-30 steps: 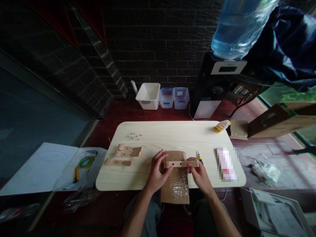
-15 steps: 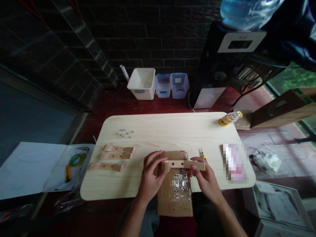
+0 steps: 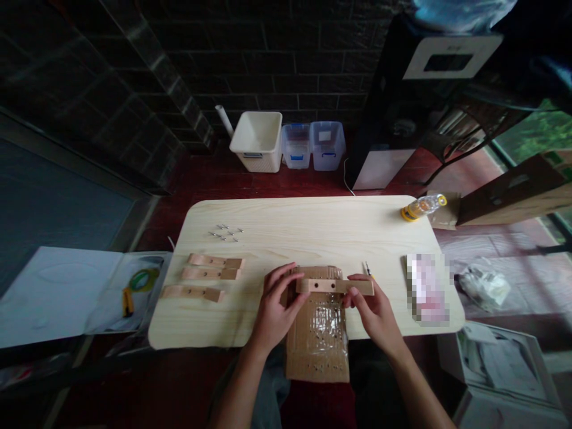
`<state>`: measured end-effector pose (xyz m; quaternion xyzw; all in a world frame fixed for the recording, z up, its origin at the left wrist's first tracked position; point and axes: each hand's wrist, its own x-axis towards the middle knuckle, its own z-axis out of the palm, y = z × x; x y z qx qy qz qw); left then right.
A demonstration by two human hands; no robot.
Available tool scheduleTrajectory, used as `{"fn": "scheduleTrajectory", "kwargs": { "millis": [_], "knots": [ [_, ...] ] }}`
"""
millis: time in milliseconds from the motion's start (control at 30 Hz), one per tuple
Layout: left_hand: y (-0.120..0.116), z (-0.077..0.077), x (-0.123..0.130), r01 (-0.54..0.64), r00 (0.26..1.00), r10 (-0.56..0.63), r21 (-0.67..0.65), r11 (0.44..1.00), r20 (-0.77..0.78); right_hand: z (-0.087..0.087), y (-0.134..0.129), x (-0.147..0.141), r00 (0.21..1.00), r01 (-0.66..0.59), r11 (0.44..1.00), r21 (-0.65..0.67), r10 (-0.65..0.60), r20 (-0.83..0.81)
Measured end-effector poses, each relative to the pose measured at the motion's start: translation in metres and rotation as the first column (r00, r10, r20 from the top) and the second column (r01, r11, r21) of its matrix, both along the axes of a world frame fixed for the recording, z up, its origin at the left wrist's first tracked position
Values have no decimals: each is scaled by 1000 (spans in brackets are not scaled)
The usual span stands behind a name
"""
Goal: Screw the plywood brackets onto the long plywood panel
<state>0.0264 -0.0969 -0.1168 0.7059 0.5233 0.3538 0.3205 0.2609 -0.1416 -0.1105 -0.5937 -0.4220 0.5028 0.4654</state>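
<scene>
A short wooden strip with two dark holes (image 3: 324, 286) lies level between my hands, above a piece of cardboard (image 3: 316, 351) wrapped in clear tape and dotted with small holes. The left end is gripped by my left hand (image 3: 280, 301), thumb below and fingers above. My right hand (image 3: 370, 310) pinches the right end between thumb and fingers. Just behind the right fingers lies a screwdriver (image 3: 368, 270), its handle partly hidden. Three similar wooden strips (image 3: 210, 273) rest at the left of the table, with several screws (image 3: 226, 232) beyond them.
The pale table (image 3: 308, 226) has a bottle (image 3: 423, 207) lying at its back right and a blurred pink packet (image 3: 428, 289) at the right. Plastic bins (image 3: 257, 143) stand on the floor behind, beside a water dispenser (image 3: 393, 119). An open white box (image 3: 500, 363) is at the lower right.
The camera view has shifted slightly, so the table sits a little higher in the picture. Both hands keep their hold on the wooden strip, which looks slightly turned.
</scene>
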Motion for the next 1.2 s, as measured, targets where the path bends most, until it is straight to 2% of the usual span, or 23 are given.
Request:
{"fn": "scheduleTrajectory", "kwargs": {
  "millis": [433, 667, 1200],
  "knots": [
    [-1, 2, -1, 6, 1000, -6, -9, 1000, 29, -6, -2, 0, 998, -10, 1000, 2, 10, -58],
    [-3, 4, -1, -3, 999, 3, -3, 1000, 43, -11, -6, 0, 999, -15, 1000, -23, 15, -41],
    [-5, 5, -1, 2, 998, -1, -18, 1000, 57, -11, -7, 2, 999, -35, 999, -35, 35, 17]
  ]
}}
